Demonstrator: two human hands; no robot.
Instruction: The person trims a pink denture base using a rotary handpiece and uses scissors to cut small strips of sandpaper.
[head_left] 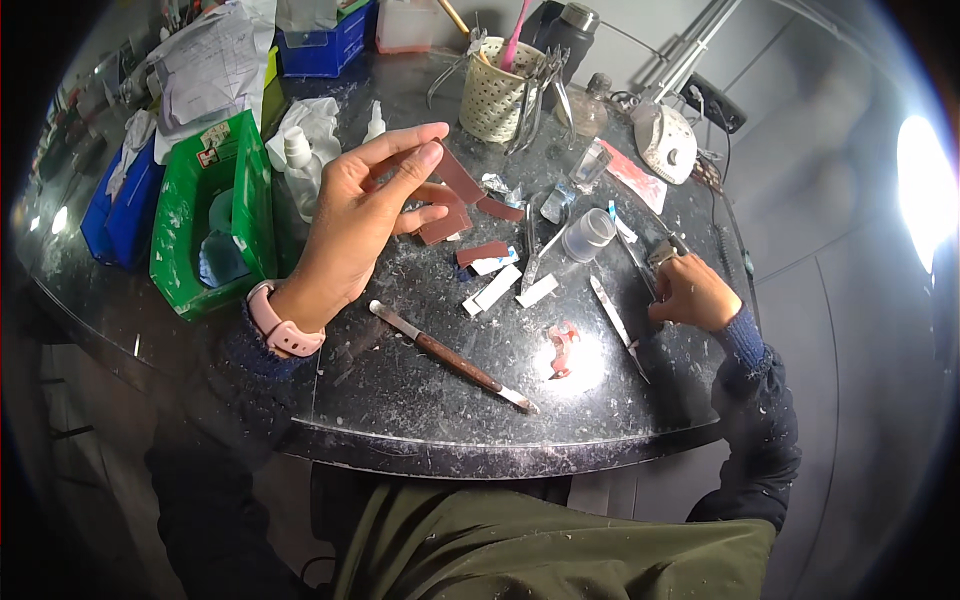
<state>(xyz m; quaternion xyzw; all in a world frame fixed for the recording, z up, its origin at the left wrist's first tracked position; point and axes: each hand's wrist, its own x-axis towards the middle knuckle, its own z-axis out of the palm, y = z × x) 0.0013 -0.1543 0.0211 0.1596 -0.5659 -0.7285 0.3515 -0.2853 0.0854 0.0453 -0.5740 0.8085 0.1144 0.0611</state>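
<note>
1. Red-brown, thin and wax-like: strip [461,180], raised over the dark bench [350,410] in the left hand [360,210]. State of left grip: pinching the strip's upper end between thumb and index finger, with the other fingers bent.
2. Just below: wider red-brown piece [446,227], close to the lower fingers. Cannot tell whether touching them.
3. Right hand [697,290]: low at the right side of the bench, fingers curled beside a small metallic object [663,254]. Cannot tell whether pinching it or merely resting against it.
4. Progress, by judgement: partway. Already in separate pieces: red-brown material, including a further piece [484,253] near loose white strips [492,290]. Not yet done, as far as visible: any joining of the raised strip to the small glossy red piece [562,350] under the bright light spot. Cannot tell how much further cutting or shaping to expect.
5. Edges: curved front rim of the bench nearest the body, beyond the wooden-handled wax knife [455,362]; right rim close beside the right wrist. Allow for the tip of the slim pale knife [617,325], directed toward the front rim.
6. Room for moving: widest between wax knife and slim knife, around the red piece. Tighter toward the clear plastic cup [588,236] and metal tweezers [531,250]. On the left, limited by the green bin [168,275], near the left wrist.
</note>
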